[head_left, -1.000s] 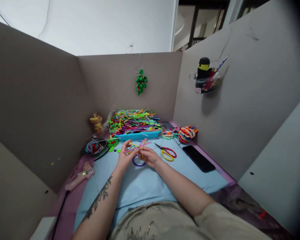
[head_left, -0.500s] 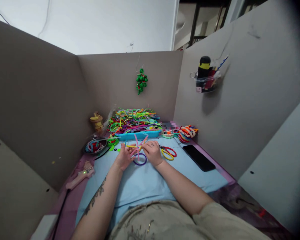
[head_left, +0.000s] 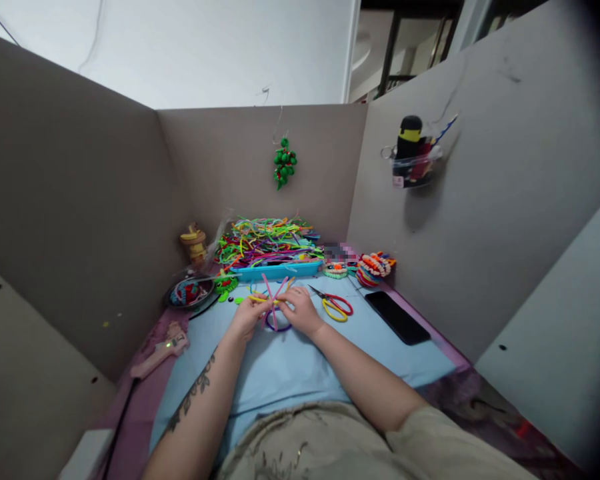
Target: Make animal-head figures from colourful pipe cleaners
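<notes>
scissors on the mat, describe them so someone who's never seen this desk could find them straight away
Start at the light blue mat covering the desk inside the grey partitions. Just right of the right hand, between it and the black phone, lie the scissors. They are the only tool there with one red loop handle and one yellow; the blades point left, toward the blue tray.

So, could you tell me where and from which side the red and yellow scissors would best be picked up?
Probably by the loop handles of the scissors, coming from the near right. They lie flat on the blue mat with the loops towards the phone and the blades pointing back-left, close to the right hand, so that end is blunt and free.
</notes>
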The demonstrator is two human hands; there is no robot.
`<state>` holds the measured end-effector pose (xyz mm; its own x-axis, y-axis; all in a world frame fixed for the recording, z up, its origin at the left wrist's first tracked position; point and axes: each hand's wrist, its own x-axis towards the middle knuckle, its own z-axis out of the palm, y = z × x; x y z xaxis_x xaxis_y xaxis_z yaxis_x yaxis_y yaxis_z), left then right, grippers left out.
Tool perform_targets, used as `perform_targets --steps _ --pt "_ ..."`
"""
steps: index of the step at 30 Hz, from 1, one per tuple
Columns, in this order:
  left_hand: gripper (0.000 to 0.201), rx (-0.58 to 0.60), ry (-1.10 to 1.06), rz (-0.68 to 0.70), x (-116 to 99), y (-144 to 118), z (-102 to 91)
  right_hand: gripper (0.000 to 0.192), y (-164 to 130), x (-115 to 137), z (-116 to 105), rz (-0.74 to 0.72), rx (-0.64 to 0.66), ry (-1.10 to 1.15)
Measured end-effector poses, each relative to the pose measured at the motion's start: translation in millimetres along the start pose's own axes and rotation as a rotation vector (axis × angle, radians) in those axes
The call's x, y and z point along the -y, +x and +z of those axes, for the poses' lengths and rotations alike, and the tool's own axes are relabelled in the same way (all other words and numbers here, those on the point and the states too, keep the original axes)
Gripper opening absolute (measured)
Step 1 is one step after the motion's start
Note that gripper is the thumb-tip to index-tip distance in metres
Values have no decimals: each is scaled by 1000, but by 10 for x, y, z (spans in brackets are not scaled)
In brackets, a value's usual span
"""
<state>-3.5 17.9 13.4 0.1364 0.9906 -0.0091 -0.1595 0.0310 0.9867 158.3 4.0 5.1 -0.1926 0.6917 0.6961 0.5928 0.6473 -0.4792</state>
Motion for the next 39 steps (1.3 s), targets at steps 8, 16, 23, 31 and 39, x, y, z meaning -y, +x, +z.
perform_targets --steps 8,16,23,31,39 --pt "31 131 40 -2 -43 -45 0 20 30 -130 76 396 253 765" --pt "31 160 -269 -165 -86 -46 -10 30 35 -174 -1 590 334 1244" --pt "27 208 -296 -181 -75 -35 -59 36 -1 -247 39 601 375 1400" --pt "43 1 -131 63 -86 28 -142 28 25 -267 54 465 181 829" --pt "44 -74 243 314 -82 0 -89 27 -10 -34 -105 8 -202 -45"
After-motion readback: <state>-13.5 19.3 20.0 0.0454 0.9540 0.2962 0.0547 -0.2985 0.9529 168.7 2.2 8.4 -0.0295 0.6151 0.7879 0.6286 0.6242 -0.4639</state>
